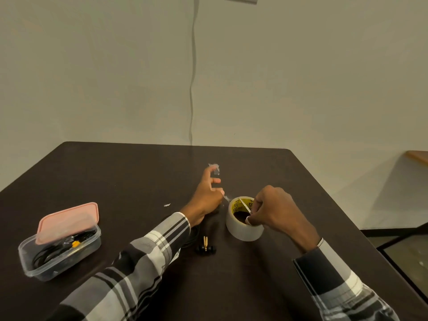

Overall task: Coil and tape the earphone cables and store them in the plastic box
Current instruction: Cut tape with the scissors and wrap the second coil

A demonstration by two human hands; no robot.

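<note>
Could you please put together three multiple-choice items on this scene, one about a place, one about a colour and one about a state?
1. Where on the table does the plastic box stand?
A. At the left side
B. Beside the far edge
C. To the right of the tape roll

2. What colour is the box's lid?
A. Blue
B. Pink
C. Black

3. How does the lid sit?
A. Pressed shut all round
B. Flat on the table, away from the box
C. Tilted across the box, leaving it partly open

Answers:
1 A: the box stands left of both hands, and the tape roll is at the centre right.
2 B: the lid shows pale pink above the clear walls.
3 C: black earphone cables show in the open near part.
</note>
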